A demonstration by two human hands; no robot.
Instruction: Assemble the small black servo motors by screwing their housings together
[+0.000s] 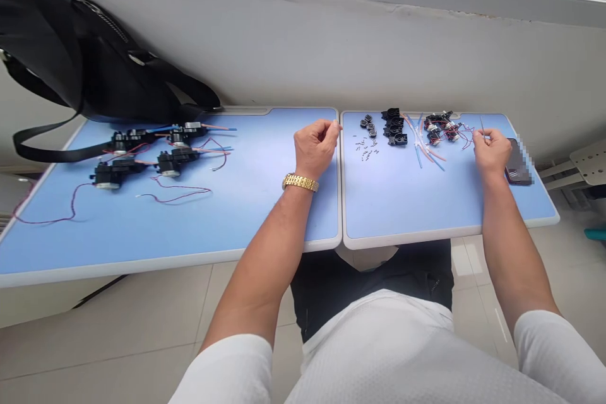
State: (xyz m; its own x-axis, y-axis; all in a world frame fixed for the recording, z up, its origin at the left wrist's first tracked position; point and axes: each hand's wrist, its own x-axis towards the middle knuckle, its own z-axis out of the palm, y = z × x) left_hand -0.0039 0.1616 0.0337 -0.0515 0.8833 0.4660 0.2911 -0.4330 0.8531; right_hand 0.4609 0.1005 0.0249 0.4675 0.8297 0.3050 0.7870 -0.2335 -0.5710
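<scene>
Bench (227, 221) runs across in front of you, its two blue sections meeting at a narrow seam. A black bag (108, 69) sits at the left end. Your left hand (313, 146) is over the left section, just beside the seam, its fingers drawn together; I cannot tell whether they pinch anything. Your right hand (493, 153) is over the right section, near the outer end, with a phone (519, 170) just to its right. Four wired black units (171, 164) lie on the left section, well apart from your hands. A wired cluster (433, 134) lies near your right hand; left of it, thin tubes (428, 154) cross in a bundle beside black housings (396, 139). A gold band (300, 182) circles your left wrist. Round caps (372, 130) gather left of the housings. Your right fingers grip a thin rod (482, 124), pointing away from you. Tiny bits (375, 151), too small to identify, lie scattered nearer you than the caps.
</scene>
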